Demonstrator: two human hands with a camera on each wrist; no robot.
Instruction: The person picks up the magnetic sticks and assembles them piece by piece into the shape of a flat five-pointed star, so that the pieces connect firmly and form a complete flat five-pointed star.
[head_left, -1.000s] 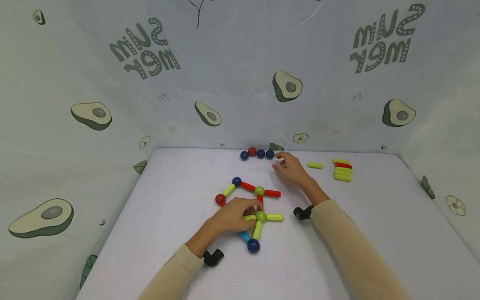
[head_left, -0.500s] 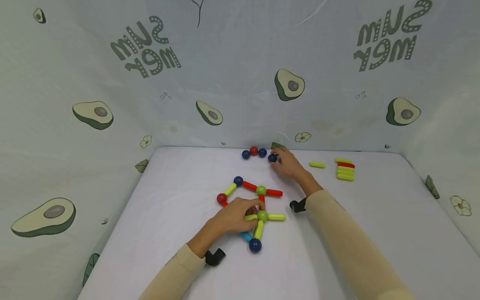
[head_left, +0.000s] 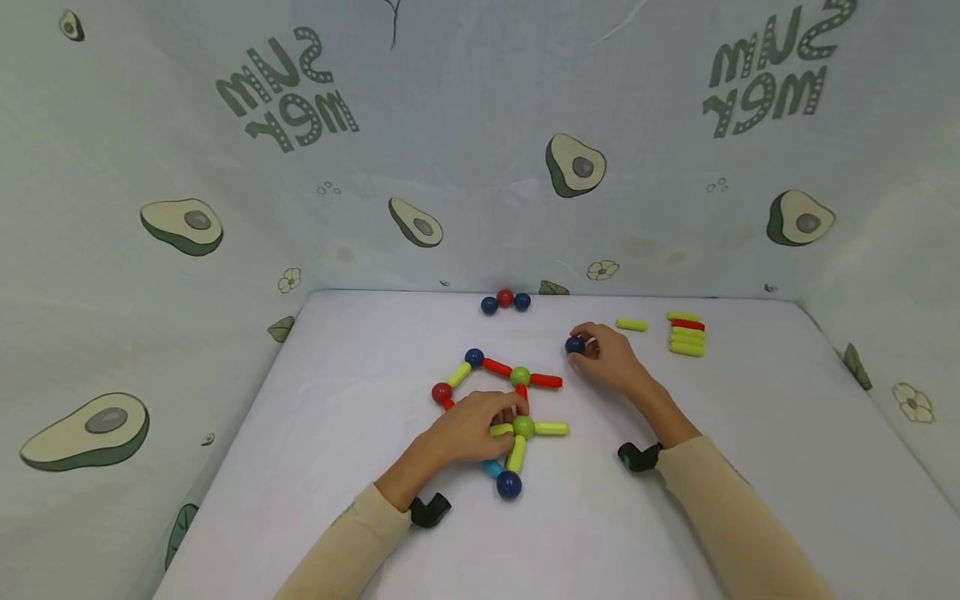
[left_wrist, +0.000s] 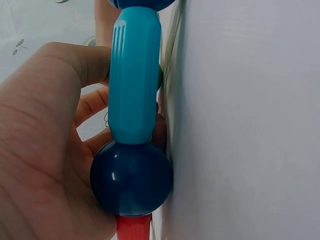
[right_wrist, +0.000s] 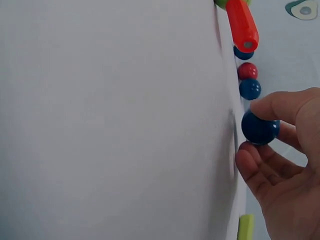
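Note:
In the head view my right hand [head_left: 609, 358] pinches a dark blue ball [head_left: 575, 345] between thumb and fingers, right of the frame. The right wrist view shows the same blue ball [right_wrist: 260, 127] at the fingertips. My left hand [head_left: 471, 427] grips a flat frame of toy construction sticks and balls, its fingers bent at a yellow-green stick [head_left: 501, 430] beside a green ball [head_left: 523, 427]. Under that hand, a light blue stick [left_wrist: 134, 75] joins a dark blue ball [left_wrist: 131, 178]. A red stick [head_left: 546, 381] and a yellow-green stick [head_left: 552, 428] jut rightward from the frame.
At the table's far edge sit two dark blue balls [head_left: 522, 302] and a red ball [head_left: 505, 297]. Several sticks [head_left: 686, 335], yellow-green and red, lie in a stack at the back right. One yellow-green stick [head_left: 632, 324] lies apart, left of that stack.
My right hand has taken the rightmost dark blue ball from the far row and brought it nearer, slightly to the right. The left hand has stayed on the frame.

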